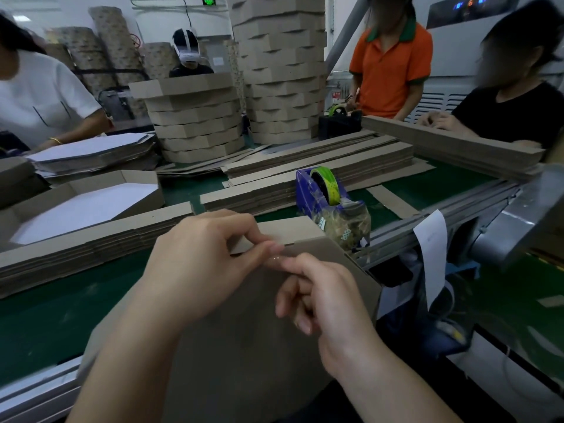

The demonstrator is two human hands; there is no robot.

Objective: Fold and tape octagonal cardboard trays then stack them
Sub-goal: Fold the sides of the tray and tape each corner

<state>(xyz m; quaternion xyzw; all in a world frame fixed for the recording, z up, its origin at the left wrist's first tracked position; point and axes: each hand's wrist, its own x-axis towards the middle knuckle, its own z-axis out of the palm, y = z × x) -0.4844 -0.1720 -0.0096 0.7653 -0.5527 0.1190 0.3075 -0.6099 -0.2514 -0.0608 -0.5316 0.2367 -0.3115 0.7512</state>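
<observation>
A brown cardboard tray (253,337) stands tilted on edge in front of me, its flat bottom facing me. My left hand (201,264) pinches the tray's upper rim flap between thumb and fingers. My right hand (317,294) has its forefinger stretched onto a clear strip of tape (276,258) at the rim joint, the other fingers curled. A blue tape dispenser (328,203) with a green-yellow roll sits just behind the tray. Two stacks of folded trays (198,123) rise at the back of the table.
Piles of flat cardboard strips (305,166) lie across the green belt (61,300). An open tray with a white bottom (88,203) is at left. Several people work around the table. A second, black dispenser (338,120) stands at the back. A metal rail (427,227) edges the right side.
</observation>
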